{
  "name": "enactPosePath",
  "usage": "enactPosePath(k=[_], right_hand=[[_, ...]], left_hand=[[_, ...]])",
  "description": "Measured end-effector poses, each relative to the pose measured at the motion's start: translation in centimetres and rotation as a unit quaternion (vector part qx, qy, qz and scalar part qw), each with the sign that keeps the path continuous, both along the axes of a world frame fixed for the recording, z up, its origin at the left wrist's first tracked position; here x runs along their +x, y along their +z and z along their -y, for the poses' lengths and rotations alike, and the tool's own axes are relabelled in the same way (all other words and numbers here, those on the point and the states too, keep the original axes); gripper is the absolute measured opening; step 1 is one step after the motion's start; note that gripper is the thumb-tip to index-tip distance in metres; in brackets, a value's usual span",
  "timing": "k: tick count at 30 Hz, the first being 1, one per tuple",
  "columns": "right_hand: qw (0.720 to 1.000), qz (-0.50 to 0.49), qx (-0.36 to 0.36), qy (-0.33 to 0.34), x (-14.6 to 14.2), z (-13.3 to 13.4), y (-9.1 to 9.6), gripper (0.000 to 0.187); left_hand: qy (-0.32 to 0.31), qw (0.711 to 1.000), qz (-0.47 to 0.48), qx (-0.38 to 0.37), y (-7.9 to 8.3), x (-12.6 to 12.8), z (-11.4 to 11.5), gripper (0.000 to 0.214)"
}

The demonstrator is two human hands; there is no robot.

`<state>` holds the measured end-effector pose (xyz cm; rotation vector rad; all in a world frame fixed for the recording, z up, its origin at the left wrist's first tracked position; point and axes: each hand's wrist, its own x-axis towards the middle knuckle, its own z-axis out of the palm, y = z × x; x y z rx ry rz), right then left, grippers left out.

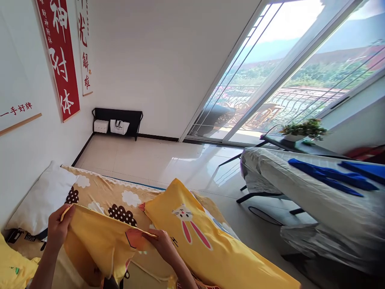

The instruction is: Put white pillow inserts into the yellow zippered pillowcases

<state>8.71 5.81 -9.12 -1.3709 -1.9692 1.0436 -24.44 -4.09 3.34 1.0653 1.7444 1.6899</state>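
Note:
A yellow pillowcase (93, 224) hangs stretched between my two hands, its top edge pulled nearly straight. My left hand (60, 222) pinches one corner. The other end of that edge is gripped by my right hand (159, 241), close to an orange-pink printed patch. Just right of my right hand lies a yellow pillow (204, 224) with a white rabbit print and long pink ears. Beneath everything spreads a tan blanket (99, 188) patterned with white clouds and dark dotted shapes. The lower part of the pillowcase runs toward the bottom of the view, where its folds are partly hidden.
A white pillow (45, 200) rests against the left wall, with yellow fabric (15, 261) below it. Across the tiled floor (141, 160) is a black rack (117, 120). On the right, a plastic-covered chair (279, 176) holds blue cloths, before a potted plant (303, 129) and sliding glass doors.

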Motion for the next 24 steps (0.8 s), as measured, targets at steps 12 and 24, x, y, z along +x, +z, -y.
enactPosePath(k=[12, 24], right_hand=[[0.989, -0.088, 0.029, -0.117, 1.2, 0.1, 6.4, 0.049], [0.988, -0.142, 0.032, 0.044, -8.3, 1.2, 9.9, 0.022]], left_hand=[[0.119, 0.943, -0.293, -0.105, -3.7, -4.7, -0.3, 0.038], [-0.326, 0.912, -0.239, -0.068, -3.5, 8.9, -4.5, 0.027]])
